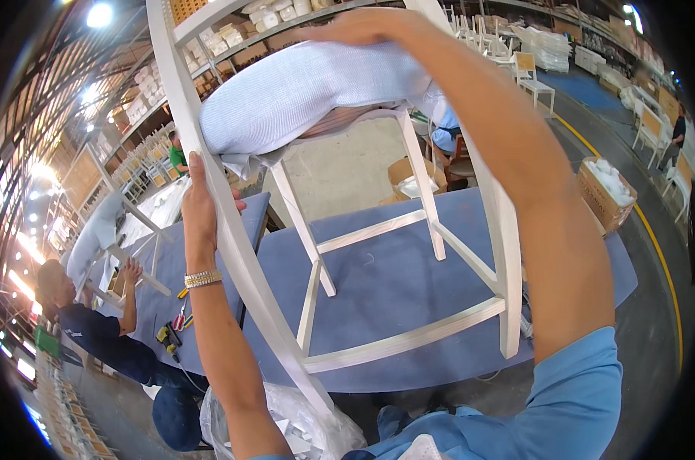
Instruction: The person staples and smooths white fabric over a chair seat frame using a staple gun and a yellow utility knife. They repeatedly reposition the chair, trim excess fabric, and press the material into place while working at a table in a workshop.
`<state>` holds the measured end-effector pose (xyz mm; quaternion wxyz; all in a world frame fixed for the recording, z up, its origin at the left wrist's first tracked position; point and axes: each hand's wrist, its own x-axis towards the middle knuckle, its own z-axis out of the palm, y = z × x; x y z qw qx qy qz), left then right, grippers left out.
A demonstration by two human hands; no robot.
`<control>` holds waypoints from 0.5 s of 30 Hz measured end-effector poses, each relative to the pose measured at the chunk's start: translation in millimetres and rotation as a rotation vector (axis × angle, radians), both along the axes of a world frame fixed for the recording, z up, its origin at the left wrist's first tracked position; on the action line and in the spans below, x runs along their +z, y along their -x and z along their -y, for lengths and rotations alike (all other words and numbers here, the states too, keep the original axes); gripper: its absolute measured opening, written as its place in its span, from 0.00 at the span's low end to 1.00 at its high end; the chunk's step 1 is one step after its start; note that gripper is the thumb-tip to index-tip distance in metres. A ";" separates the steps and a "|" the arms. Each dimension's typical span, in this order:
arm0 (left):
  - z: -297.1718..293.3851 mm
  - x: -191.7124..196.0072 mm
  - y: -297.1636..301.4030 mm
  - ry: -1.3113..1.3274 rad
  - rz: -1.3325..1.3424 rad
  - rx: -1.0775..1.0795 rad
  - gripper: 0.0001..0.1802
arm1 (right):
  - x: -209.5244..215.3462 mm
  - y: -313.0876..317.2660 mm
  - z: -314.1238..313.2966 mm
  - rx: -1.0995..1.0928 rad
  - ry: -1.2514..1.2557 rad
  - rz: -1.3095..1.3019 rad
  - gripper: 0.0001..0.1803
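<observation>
A whitewashed wooden chair frame [413, 337] stands tilted on a table right in front of me. Pale blue fabric [301, 88] covers its seat; the edge hangs loose and folded underneath, where a brownish patch shows. My left hand [203, 201] is closed around the left upright [236, 230] of the chair, just below the seat, with the thumb pointing up. Reaching over the right side, my right hand [355, 29] lies stretched out along the top of the fabric, slightly smeared by motion.
The blue-grey table [378, 314] bears a drill [168, 337] and pliers [182, 316] at left. A co-worker [94, 330] handles another chair [98, 230] there. Cardboard boxes [607, 195] stand beyond the table, and clear plastic [286, 422] hangs by my body.
</observation>
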<state>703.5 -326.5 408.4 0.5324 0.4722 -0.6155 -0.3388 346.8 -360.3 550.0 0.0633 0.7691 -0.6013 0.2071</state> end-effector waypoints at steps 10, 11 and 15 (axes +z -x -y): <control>14.4 4.6 15.7 0.010 0.031 -0.014 0.45 | -62.7 25.9 -49.3 -0.129 0.635 -0.162 0.34; 19.1 1.6 20.0 0.005 0.013 -0.026 0.45 | -79.0 30.9 -48.8 -0.138 0.782 -0.213 0.34; 26.3 -5.3 10.1 0.041 -0.017 -0.088 0.47 | -136.6 41.9 -70.2 0.012 1.022 -0.257 0.35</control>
